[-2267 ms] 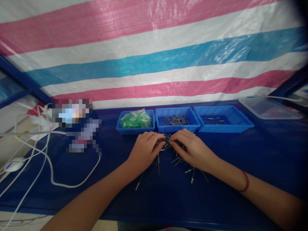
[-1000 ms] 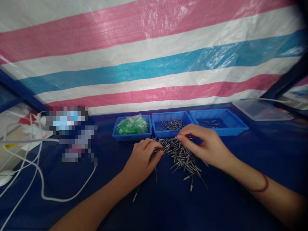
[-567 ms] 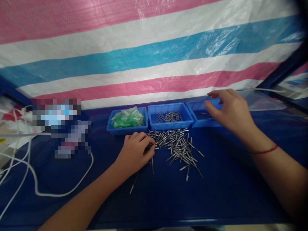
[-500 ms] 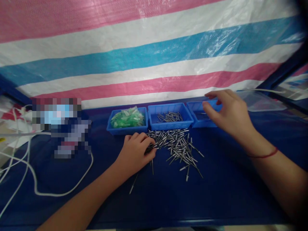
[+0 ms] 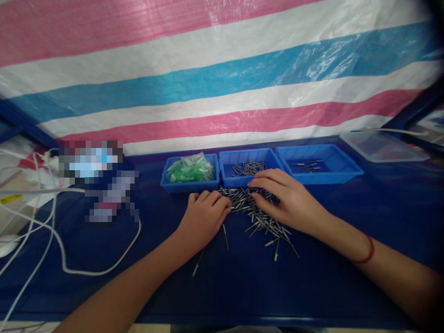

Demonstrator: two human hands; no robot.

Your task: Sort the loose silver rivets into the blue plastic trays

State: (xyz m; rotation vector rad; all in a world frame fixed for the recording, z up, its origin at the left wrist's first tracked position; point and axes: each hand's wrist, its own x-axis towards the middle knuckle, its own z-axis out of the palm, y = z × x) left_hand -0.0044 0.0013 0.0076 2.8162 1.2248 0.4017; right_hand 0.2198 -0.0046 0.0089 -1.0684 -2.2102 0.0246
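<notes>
A loose pile of metal blind rivets [image 5: 258, 215] lies on the blue table in front of three blue bins. My left hand [image 5: 206, 217] rests at the pile's left edge, thumb and fingers closed on a rivet whose bright tip shows at the fingertips. Over the right part of the pile hovers my right hand [image 5: 287, 199], thumb and fingers apart, nothing visible between them. The middle bin [image 5: 227, 176] contains many rivets; a few lie in the right bin [image 5: 342, 166]. Stray rivets [image 5: 198, 264] lie nearer the front.
Green and clear plastic packets [image 5: 192, 169] fill the left bin [image 5: 180, 186]. A clear plastic lid [image 5: 381, 148] lies at the back right. White cables [image 5: 100, 272] loop across the left side, beside blurred-out items. A striped sheet [image 5: 208, 88] hangs behind the table.
My right hand has moved left and down from the right bin to the pile. My left hand stays by the pile, its fingers drawn closer together. The view has shifted slightly.
</notes>
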